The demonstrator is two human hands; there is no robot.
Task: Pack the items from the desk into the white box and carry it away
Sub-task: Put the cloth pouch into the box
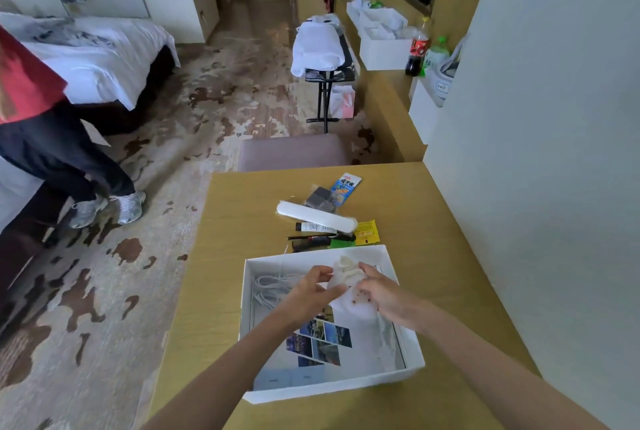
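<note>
An open white box [412,358] stands on the wooden desk [433,221] in front of me. Inside it lie a coiled white cable [272,286] and a booklet with photo tiles [320,339]. Both hands hold a small cream drawstring pouch [346,273] above the box: my left hand [313,287] pinches its left side, my right hand [382,294] grips its right side. Beyond the box the desk carries a white oblong case [317,216], a small tube [315,228], a black comb [311,242], a yellow sachet [367,232], a green item [341,243], a dark packet [320,197] and a blue packet [344,187].
A wall runs along the desk's right side. A padded stool [294,152] stands at the desk's far edge. A person in a red top [31,83] stands at the left by a bed [104,52]. A luggage stand [323,48], white boxes and bottles [419,47] are farther back.
</note>
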